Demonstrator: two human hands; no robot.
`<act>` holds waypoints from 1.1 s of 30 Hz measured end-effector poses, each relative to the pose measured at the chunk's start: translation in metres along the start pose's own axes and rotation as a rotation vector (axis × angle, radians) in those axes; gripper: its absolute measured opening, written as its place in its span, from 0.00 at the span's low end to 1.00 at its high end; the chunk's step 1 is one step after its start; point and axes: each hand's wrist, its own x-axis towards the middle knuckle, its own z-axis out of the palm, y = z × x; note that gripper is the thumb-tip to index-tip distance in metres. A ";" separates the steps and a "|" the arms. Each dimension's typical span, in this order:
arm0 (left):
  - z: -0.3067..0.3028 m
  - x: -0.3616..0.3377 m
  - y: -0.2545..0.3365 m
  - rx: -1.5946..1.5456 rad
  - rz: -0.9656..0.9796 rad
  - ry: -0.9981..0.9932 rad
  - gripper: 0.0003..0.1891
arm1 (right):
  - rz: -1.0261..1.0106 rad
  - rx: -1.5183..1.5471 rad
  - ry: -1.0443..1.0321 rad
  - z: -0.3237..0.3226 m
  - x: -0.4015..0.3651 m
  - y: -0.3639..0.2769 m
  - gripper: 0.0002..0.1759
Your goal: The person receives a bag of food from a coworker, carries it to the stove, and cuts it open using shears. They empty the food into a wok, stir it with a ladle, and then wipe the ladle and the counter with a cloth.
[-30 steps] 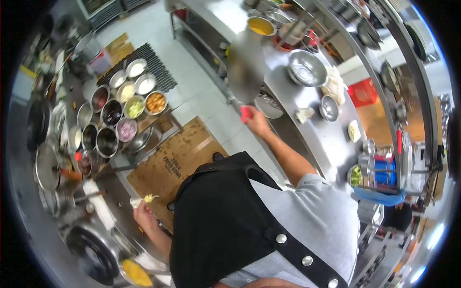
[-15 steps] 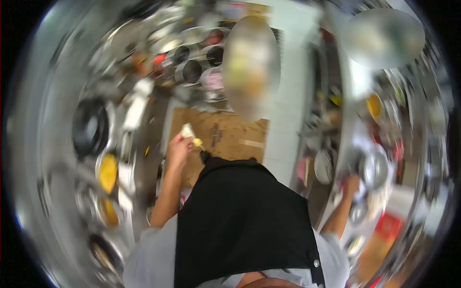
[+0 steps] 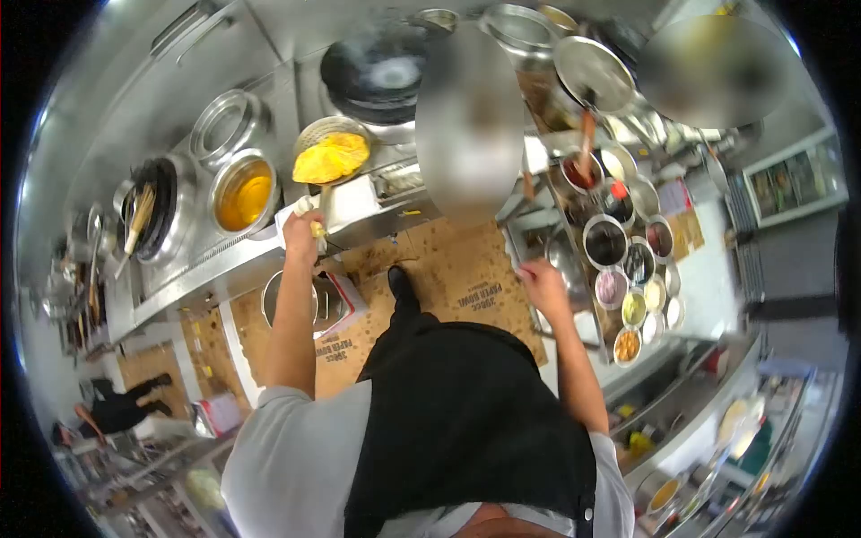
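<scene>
My left hand is closed round a crumpled white-and-yellow piece that looks like cloth. It hangs at the stove's front edge, below a perforated ladle heaped with yellow food that resembles fried egg. My right hand is held over the floor beside the steel seasoning stand, fingers curled together. Something small and reddish may be at its fingertips; I cannot make it out. Close by it are a steel bowl and a pot of pink contents.
A pot of amber liquid and a black wok sit along the stove counter. Several sauce pots surround a pot of dark sauce. Cardboard covers the floor, with a steel pot on it. A person is far left.
My view has turned left toward the stove. The right hand has left the counter with metal bowls and is now beside the seasoning stand. The left hand still holds the crumpled piece.
</scene>
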 end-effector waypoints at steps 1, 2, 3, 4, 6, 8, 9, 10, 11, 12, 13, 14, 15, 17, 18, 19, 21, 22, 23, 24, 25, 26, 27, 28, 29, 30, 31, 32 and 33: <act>-0.017 0.029 -0.003 -0.007 -0.019 0.067 0.06 | -0.063 0.019 -0.077 0.016 0.051 -0.036 0.13; -0.025 0.049 -0.001 0.035 -0.046 0.116 0.06 | -0.126 0.028 -0.131 0.036 0.099 -0.074 0.13; -0.033 0.071 0.002 0.078 -0.073 0.163 0.06 | -0.187 0.040 -0.184 0.061 0.147 -0.110 0.13; -0.044 0.100 -0.011 0.005 -0.057 0.218 0.07 | -0.249 0.072 -0.237 0.093 0.190 -0.138 0.13; -0.062 0.146 -0.041 -0.005 -0.024 0.223 0.08 | -0.325 0.047 -0.360 0.163 0.265 -0.187 0.13; -0.062 0.182 -0.050 0.307 -0.016 0.274 0.11 | -0.354 -0.049 -0.399 0.223 0.323 -0.233 0.14; -0.069 0.203 -0.075 0.321 0.062 0.217 0.17 | -0.362 -0.085 -0.373 0.247 0.344 -0.251 0.14; -0.070 0.210 -0.076 0.663 0.320 0.195 0.20 | -0.366 -0.125 -0.307 0.274 0.358 -0.262 0.15; -0.065 0.209 -0.074 1.003 0.581 0.160 0.23 | -0.371 -0.165 -0.237 0.302 0.371 -0.269 0.16; -0.054 0.200 -0.060 0.954 0.553 0.148 0.24 | -0.392 -0.196 -0.225 0.315 0.382 -0.273 0.15; -0.043 0.190 -0.040 0.905 0.523 0.135 0.26 | -0.414 -0.226 -0.212 0.328 0.392 -0.278 0.15; -0.041 0.187 -0.031 0.928 0.496 0.127 0.22 | -0.453 -0.249 -0.259 0.334 0.401 -0.281 0.14; -0.046 0.189 -0.036 0.917 0.483 0.125 0.20 | -0.494 -0.273 -0.306 0.337 0.407 -0.282 0.12; -0.050 0.194 -0.042 0.893 0.468 0.133 0.17 | -0.533 -0.106 -0.319 0.341 0.416 -0.282 0.10; -0.052 0.196 -0.045 0.889 0.464 0.138 0.16 | -0.549 -0.017 -0.326 0.343 0.417 -0.281 0.10; -0.053 0.200 -0.047 0.887 0.462 0.142 0.15 | -0.511 0.067 -0.354 0.340 0.417 -0.276 0.08; -0.054 0.203 -0.049 0.868 0.468 0.144 0.14 | -0.430 0.235 -0.406 0.323 0.416 -0.276 0.07; -0.053 0.206 -0.050 0.848 0.478 0.142 0.13 | -0.411 0.241 -0.384 0.323 0.417 -0.277 0.06; -0.052 0.206 -0.051 0.829 0.489 0.136 0.13 | -0.390 0.248 -0.360 0.325 0.416 -0.275 0.06; -0.052 0.202 -0.053 0.842 0.496 0.151 0.13 | -0.366 0.256 -0.333 0.327 0.414 -0.271 0.06; -0.050 0.200 -0.054 0.853 0.506 0.167 0.13 | -0.333 0.274 -0.333 0.328 0.416 -0.268 0.07; -0.046 0.201 -0.052 0.863 0.519 0.190 0.13 | -0.305 0.291 -0.333 0.327 0.421 -0.268 0.08; -0.044 0.202 -0.051 0.837 0.504 0.187 0.13 | -0.277 0.308 -0.337 0.326 0.425 -0.266 0.09; -0.046 0.199 -0.051 0.813 0.485 0.182 0.12 | -0.266 0.334 -0.330 0.325 0.425 -0.264 0.08; -0.045 0.197 -0.051 0.790 0.466 0.179 0.12 | -0.257 0.361 -0.324 0.320 0.428 -0.266 0.08; -0.043 0.194 -0.050 0.776 0.441 0.202 0.12 | -0.249 0.390 -0.318 0.316 0.430 -0.270 0.08; -0.042 0.191 -0.047 0.765 0.418 0.224 0.12 | -0.270 0.394 -0.319 0.312 0.430 -0.274 0.07; -0.041 0.191 -0.042 0.756 0.399 0.243 0.11 | -0.290 0.401 -0.315 0.309 0.428 -0.276 0.07; -0.040 0.191 -0.036 0.755 0.425 0.256 0.12 | -0.309 0.410 -0.307 0.307 0.428 -0.279 0.06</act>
